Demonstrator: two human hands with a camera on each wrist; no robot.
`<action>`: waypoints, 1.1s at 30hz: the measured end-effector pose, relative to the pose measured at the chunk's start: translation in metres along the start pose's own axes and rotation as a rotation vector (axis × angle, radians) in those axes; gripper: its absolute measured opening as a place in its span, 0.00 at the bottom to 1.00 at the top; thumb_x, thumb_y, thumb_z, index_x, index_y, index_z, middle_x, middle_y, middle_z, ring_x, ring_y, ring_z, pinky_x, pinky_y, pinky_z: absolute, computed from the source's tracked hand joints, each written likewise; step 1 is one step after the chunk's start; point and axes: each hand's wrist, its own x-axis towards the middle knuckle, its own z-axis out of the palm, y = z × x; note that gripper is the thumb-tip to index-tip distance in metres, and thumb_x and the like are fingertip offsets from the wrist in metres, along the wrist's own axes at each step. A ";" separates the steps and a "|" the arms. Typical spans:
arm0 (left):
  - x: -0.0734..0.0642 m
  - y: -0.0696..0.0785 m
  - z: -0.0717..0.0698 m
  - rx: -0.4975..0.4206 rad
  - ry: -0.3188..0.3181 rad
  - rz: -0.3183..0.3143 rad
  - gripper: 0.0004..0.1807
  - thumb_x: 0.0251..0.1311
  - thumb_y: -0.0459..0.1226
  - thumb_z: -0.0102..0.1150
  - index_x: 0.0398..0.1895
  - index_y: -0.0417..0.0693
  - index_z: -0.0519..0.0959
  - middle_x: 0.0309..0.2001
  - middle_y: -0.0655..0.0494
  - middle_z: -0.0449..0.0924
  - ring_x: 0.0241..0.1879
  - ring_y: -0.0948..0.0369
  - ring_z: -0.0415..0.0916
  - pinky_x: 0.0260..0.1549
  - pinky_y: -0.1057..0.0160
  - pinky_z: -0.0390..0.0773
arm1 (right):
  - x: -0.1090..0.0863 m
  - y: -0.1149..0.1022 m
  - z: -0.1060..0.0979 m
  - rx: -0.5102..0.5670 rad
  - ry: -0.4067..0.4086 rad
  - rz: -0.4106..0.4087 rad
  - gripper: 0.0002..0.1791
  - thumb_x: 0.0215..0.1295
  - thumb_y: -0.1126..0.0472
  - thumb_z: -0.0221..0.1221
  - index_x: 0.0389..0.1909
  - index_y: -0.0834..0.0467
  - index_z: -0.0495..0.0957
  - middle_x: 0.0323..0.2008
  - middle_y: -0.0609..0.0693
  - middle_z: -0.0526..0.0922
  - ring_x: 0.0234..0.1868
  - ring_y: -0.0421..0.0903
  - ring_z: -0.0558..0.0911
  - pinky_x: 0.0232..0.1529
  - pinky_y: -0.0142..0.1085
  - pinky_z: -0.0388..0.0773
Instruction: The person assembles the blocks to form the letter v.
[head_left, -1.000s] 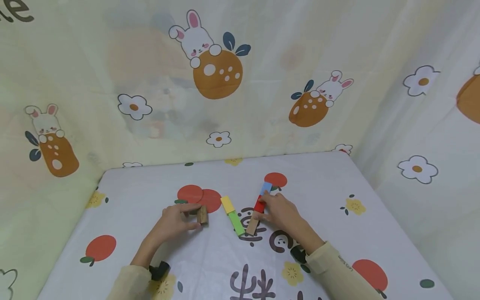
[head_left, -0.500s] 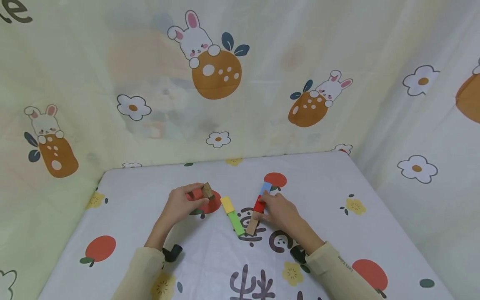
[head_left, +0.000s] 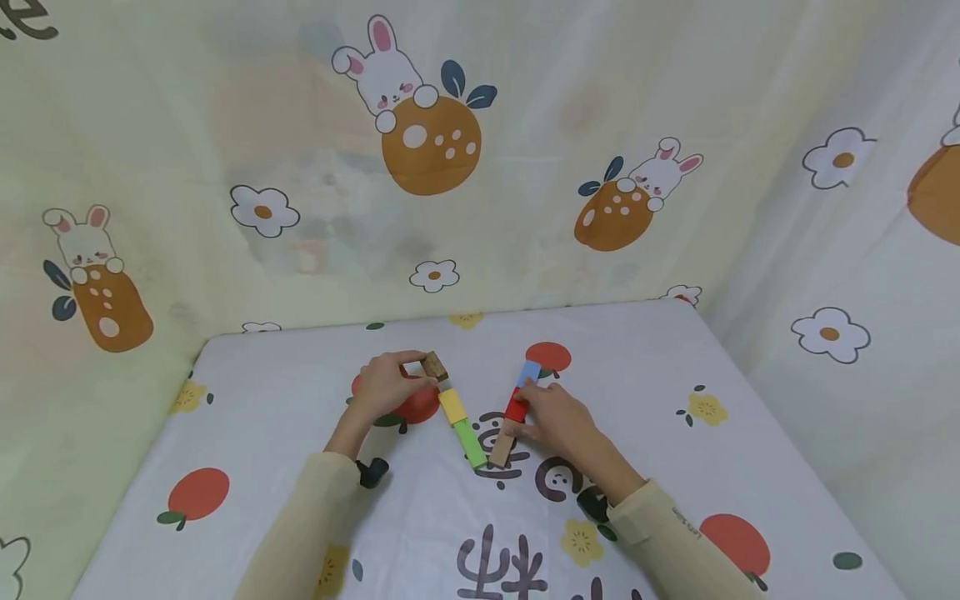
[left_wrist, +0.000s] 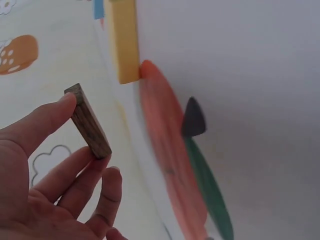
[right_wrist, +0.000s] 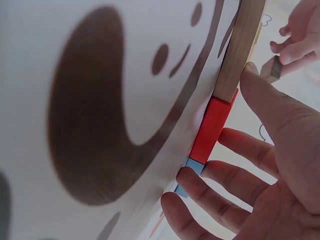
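My left hand (head_left: 390,385) pinches a dark brown wooden block (left_wrist: 90,122) between thumb and fingertips. In the head view the block hangs at the far end of the yellow block (head_left: 452,407), which lies end to end with a green block (head_left: 470,444). My right hand (head_left: 558,418) rests along a second slanted row: a tan block (right_wrist: 241,50), a red block (right_wrist: 212,127) and a light blue block (head_left: 529,372). Its thumb touches the tan block, with the fingers loosely extended beside the red and blue ones. Together the two rows form a V, narrow toward me.
A white tablecloth (head_left: 262,400) printed with red fruit, yellow flowers and dark lettering covers the table. Behind it hangs a pale curtain (head_left: 517,225) with rabbit prints, and another stretch of curtain borders the right side.
My left hand has lifted the brown block and carried it away from me and rightward to the yellow block's far end. The right hand and both rows have stayed put.
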 end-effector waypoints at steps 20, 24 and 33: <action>0.010 -0.004 0.013 -0.041 -0.113 -0.025 0.31 0.63 0.51 0.73 0.68 0.54 0.82 0.54 0.49 0.89 0.49 0.53 0.81 0.45 0.57 0.84 | 0.002 0.002 0.002 0.007 0.000 0.010 0.36 0.61 0.41 0.75 0.66 0.54 0.81 0.74 0.59 0.76 0.55 0.56 0.81 0.48 0.45 0.88; 0.009 -0.004 0.014 -0.043 -0.119 -0.029 0.31 0.62 0.51 0.73 0.68 0.54 0.82 0.54 0.50 0.89 0.48 0.54 0.82 0.43 0.60 0.83 | 0.003 0.001 0.003 -0.004 0.003 0.003 0.36 0.60 0.42 0.75 0.66 0.54 0.81 0.69 0.58 0.81 0.51 0.54 0.81 0.44 0.44 0.87; 0.009 -0.004 0.015 -0.047 -0.122 -0.045 0.30 0.62 0.50 0.73 0.67 0.55 0.83 0.57 0.50 0.89 0.51 0.53 0.79 0.43 0.59 0.82 | 0.002 0.000 0.001 -0.008 -0.003 0.014 0.35 0.59 0.42 0.76 0.64 0.55 0.81 0.58 0.55 0.87 0.46 0.51 0.79 0.39 0.41 0.82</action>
